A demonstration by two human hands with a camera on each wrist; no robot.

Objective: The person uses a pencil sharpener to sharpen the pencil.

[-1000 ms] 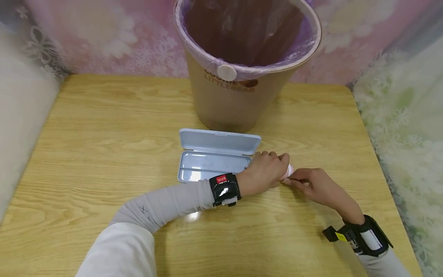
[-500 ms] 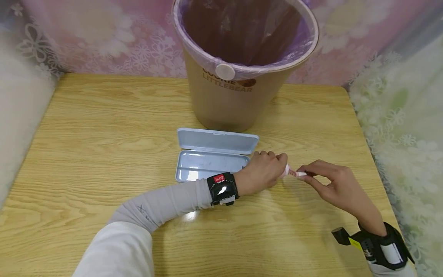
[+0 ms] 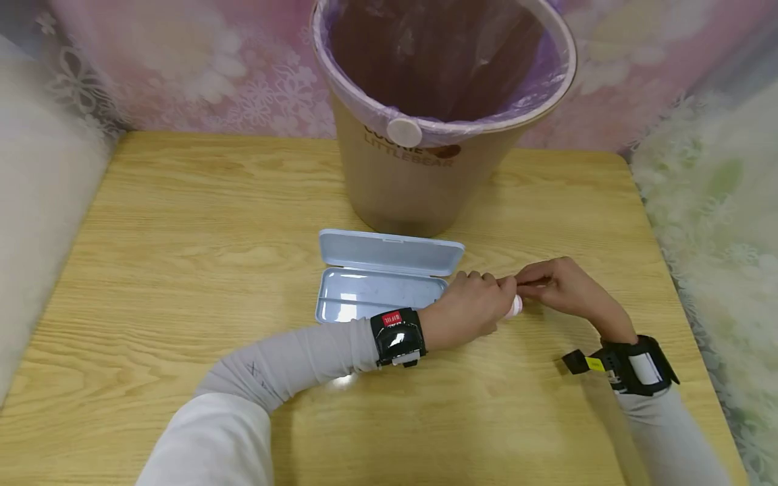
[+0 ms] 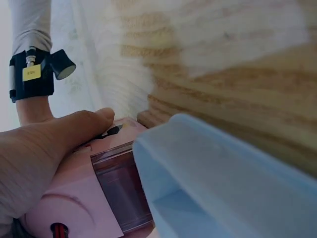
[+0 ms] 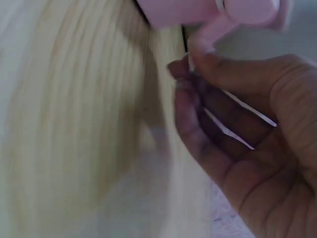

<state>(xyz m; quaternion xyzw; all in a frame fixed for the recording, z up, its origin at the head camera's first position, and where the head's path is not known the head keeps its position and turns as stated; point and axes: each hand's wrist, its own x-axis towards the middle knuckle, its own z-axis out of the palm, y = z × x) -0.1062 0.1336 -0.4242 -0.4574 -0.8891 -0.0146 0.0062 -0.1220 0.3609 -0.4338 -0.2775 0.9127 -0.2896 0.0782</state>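
Note:
My left hand [image 3: 471,310] grips a pink crank pencil sharpener [image 4: 69,178], mostly hidden under the palm in the head view. The left wrist view shows its clear shavings drawer [image 4: 124,193] and a dark, red-marked pencil end [image 4: 59,229] in its round hole. With thumb and fingertips, my right hand [image 3: 562,290] pinches the end of the sharpener's crank [image 5: 219,29], at the sharpener's right side. Left of the sharpener lies a light blue pencil case [image 3: 389,256], lid raised, its right end partly behind my left hand.
A tall beige bin [image 3: 419,185] with a purple liner stands behind the pencil case. Everything rests on a wood-grain table [image 3: 213,223]. Flower-patterned cloth [image 3: 255,67] hangs at the back and along the sides.
The right hand has carried the crank round, swinging right and then up and back toward the sharpener's far side. The left hand keeps its hold on the sharpener.

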